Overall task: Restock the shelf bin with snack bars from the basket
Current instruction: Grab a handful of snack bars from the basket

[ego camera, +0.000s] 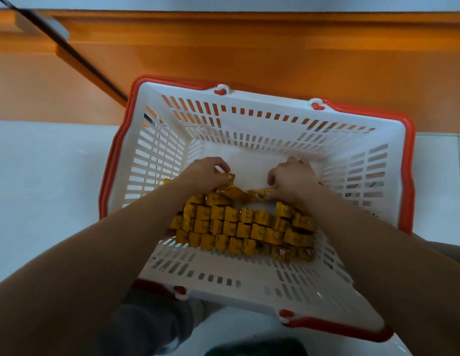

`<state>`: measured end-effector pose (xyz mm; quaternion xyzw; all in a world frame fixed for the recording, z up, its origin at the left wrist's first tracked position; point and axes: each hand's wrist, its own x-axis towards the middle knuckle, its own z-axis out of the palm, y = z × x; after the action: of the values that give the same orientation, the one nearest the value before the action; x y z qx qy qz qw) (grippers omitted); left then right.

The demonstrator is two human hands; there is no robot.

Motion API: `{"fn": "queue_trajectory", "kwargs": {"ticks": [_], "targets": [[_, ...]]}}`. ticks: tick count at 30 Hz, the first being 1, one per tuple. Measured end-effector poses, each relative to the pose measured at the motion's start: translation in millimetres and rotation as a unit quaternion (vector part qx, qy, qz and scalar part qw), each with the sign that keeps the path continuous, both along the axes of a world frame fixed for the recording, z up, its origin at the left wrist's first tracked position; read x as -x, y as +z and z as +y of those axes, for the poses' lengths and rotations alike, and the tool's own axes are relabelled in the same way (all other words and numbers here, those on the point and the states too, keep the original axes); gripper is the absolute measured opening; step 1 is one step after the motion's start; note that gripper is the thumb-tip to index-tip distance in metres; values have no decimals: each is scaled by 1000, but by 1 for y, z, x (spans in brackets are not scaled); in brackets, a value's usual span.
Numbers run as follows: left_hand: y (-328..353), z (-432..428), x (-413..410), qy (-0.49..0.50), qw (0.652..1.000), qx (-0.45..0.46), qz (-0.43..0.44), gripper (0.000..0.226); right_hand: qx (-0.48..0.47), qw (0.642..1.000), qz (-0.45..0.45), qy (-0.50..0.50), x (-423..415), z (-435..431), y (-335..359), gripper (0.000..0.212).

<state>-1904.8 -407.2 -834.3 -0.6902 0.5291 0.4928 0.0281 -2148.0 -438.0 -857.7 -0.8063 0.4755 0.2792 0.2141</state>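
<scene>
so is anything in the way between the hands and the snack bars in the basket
Nothing visible. The left hand and right hand are inside the basket, each gripping snack bars at the far edge of the pile. The shelf bin is out of view.

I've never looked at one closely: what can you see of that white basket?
The basket is white slotted plastic with a red-orange rim and folded-down handles. It stands upright on the floor beside an orange unit. Yellow snack bars cover the near part of its bottom; the far part is bare. The left hand and right hand reach inside, each gripping a bar.
</scene>
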Motion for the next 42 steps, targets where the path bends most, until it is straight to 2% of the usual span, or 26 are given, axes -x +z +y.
{"fn": "queue_trajectory", "kwargs": {"ticks": [1, 3, 7, 9, 11, 15, 17, 19, 23, 25, 29, 32, 34, 39, 42], "targets": [[0, 1, 1, -6, 1000, -3, -8, 16, -13, 1000, -1, 0, 0, -3, -1, 35], [-1, 4, 6, -18, 1000, -21, -11, 31, -27, 999, -20, -7, 2, -7, -4, 35], [-1, 6, 20, -113, 991, -15, -73, 68, -30, 997, -59, -36, 9, -8, -8, 70], [-4, 7, 26, -161, 982, 8, -101, 64, -48, 996, -58, -39, 11, -8, -8, 83], [-7, 8, 29, -162, 981, 28, -99, 52, -54, 997, -44, -20, 10, -7, -9, 76], [-6, 7, 25, -66, 997, 36, -25, 40, -65, 997, -39, -14, 3, -8, -10, 42], [-4, 6, 23, -11, 999, 32, 0, 35, -83, 992, -70, -56, 0, -8, -12, 38], [-1, 5, 21, 39, 999, 24, 20, 32, -106, 975, -134, -143, -2, -7, -12, 37], [9, 1, 22, 130, 988, 7, 81, 29, -144, 874, -301, -354, -6, 1, 1, 29], [19, -1, 23, 184, 974, -14, 128, 32, -160, 827, -358, -403, -10, 6, 13, 34], [42, -2, 27, 282, 943, -29, 175, 50, -169, 774, -421, -443, -19, 7, 38, 27], [62, 0, 28, 319, 929, -10, 189, 31, -191, 767, -433, -434, -26, 10, 59, 15], [78, 2, 29, 311, 932, 2, 189, 19, -205, 771, -432, -421, -30, 16, 75, 17], [136, 10, 22, 281, 941, 12, 188, 42, -203, 770, -445, -410, -44, 25, 130, 29], [187, 12, 12, 277, 932, 20, 233, 45, -199, 774, -465, -382, -44, 20, 179, 22]]}}
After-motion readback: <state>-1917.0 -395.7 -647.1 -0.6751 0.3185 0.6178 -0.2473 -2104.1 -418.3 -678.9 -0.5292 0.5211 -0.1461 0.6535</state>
